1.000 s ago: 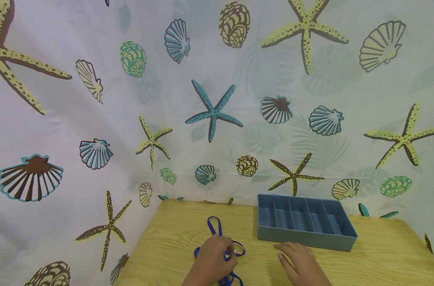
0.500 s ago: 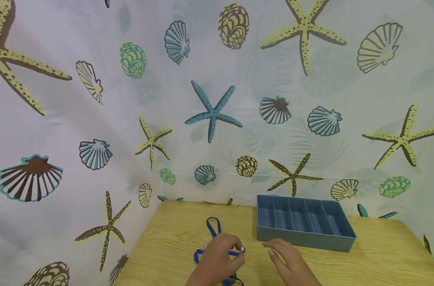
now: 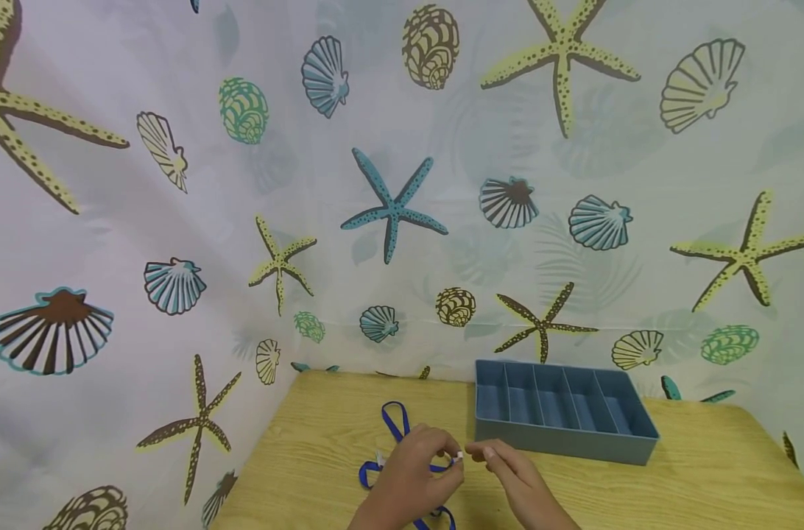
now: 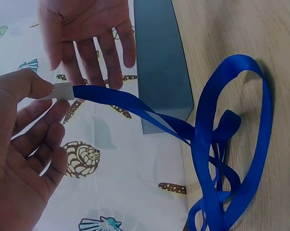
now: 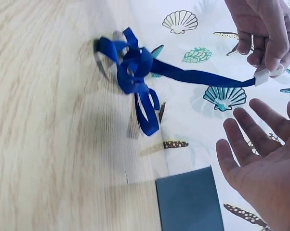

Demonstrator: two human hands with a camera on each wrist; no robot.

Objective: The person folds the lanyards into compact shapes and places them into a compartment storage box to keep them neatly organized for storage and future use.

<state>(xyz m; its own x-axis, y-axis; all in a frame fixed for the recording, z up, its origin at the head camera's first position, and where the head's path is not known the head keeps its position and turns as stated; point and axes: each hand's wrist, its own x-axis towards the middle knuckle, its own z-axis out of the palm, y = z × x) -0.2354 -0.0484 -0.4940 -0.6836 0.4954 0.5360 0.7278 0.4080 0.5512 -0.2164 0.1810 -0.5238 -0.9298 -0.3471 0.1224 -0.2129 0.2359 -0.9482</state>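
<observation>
My left hand [image 3: 408, 475] pinches the white end piece [image 4: 64, 91] of a blue lanyard [image 4: 203, 139] between thumb and index finger. From that piece, the flat ribbon stretches to a loose, looped tangle on the table, partly hidden behind the left hand in the head view. Facing it from the right, my right hand [image 3: 517, 478] has its fingers extended close to the white piece and holds nothing. In the right wrist view, the right hand [image 5: 270, 154] lies palm up below the white end, with its fingers slightly spread.
Behind the right hand stands a grey-blue tray [image 3: 568, 442] divided into several compartments. The wooden table [image 3: 322, 427] runs back to a white cloth [image 3: 243, 184] printed with shells and starfish, hanging behind and at the sides.
The left hand has lifted the lanyard's white end up and to the right. My right hand has moved left towards it, narrowing the gap between the hands. The tray stays put.
</observation>
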